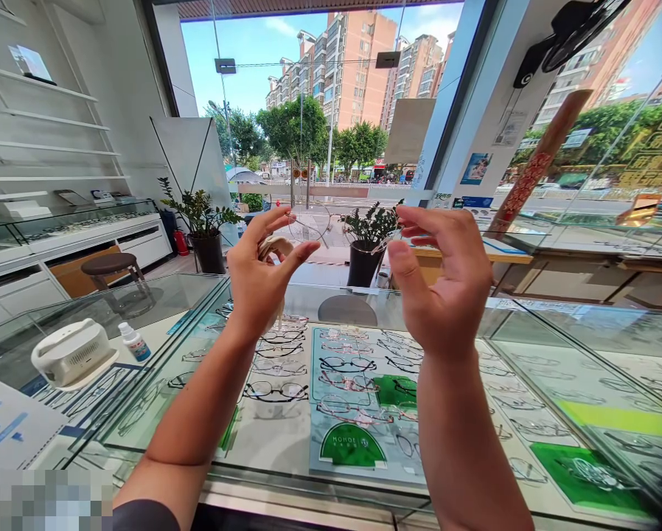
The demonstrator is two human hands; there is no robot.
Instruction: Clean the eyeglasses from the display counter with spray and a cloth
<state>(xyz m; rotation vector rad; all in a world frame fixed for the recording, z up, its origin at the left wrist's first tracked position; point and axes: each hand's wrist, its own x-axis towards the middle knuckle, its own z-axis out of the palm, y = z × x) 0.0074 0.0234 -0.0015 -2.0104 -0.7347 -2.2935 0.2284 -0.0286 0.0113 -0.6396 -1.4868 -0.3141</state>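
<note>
A pair of thin-rimmed, clear-lens eyeglasses (315,227) is held up above the glass counter, between my two hands. My left hand (259,276) grips one side of the frame with curled fingers, its thumb pointing toward the lens. A beige cloth (274,249) is tucked in that same hand and hangs down behind the wrist. At the opposite side, my right hand (444,276) holds the frame's edge between thumb and fingers. The exact contact there is hard to make out against the plant behind.
Under my arms, a glass display case (287,479) holds rows of eyeglasses and a green sign (353,445). To the left stand a white device (74,350) and a spray bottle (134,341). Beyond are a stool (110,264), potted plants (206,247) and glass doors.
</note>
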